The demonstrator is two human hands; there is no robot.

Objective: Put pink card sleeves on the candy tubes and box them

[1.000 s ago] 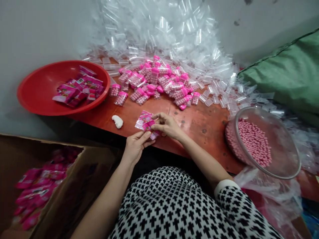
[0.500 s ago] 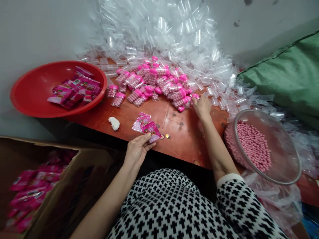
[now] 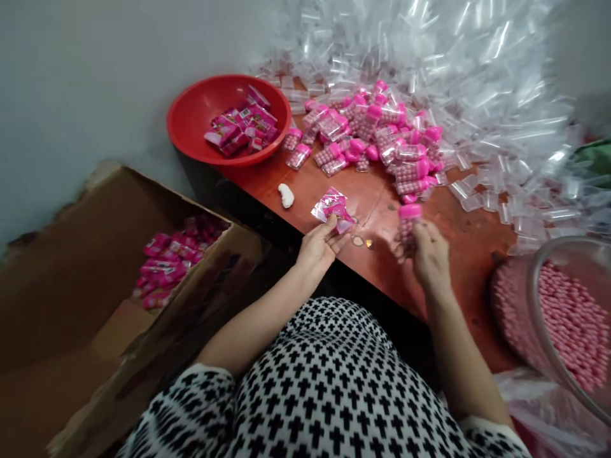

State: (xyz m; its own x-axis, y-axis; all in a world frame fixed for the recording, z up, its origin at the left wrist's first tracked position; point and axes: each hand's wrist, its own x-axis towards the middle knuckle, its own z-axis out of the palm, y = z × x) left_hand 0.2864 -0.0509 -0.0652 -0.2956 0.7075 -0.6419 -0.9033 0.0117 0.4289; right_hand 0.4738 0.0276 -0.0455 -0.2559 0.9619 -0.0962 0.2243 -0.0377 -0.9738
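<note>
Packet [image 3: 342, 220]: pinched in left hand [image 3: 317, 251], at near edge of table [image 3: 377, 207] | bottle [image 3: 408, 228]: gripped upright by right hand [image 3: 431, 257], cap [image 3: 410, 210] uppermost | I note bottle pile [image 3: 367, 124] beyond both hands.

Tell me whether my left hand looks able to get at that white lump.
Likely yes: nothing shows between the left hand and the white lump on the table. That hand holds a pink packet, though, which may need setting down.
</note>
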